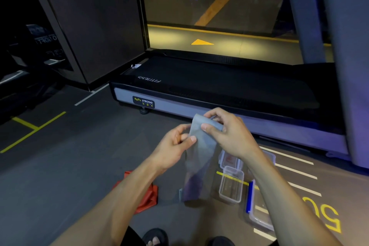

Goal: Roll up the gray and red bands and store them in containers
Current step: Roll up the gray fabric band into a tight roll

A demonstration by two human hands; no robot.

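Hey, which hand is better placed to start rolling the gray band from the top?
Right, probably. The right hand already pinches the top end of the gray band, thumb and fingers curled over it. The left hand grips the band's edge lower down, suited to steadying.

Both hands are raised over the floor point(60, 166) in front of the treadmill point(219, 90). The right hand point(229, 132) pinches the top end of a band point(199, 156), and the left hand point(175, 146) pinches its left edge just below; the rest hangs down between the forearms. Another band point(147, 197) lies on the floor behind the left forearm. To the right of the hanging band stand two open containers point(231, 185), one behind the other. Further right, partly hidden by the right forearm, lies what may be a lid point(257, 217). Two feet point(155, 237) show at the bottom edge.
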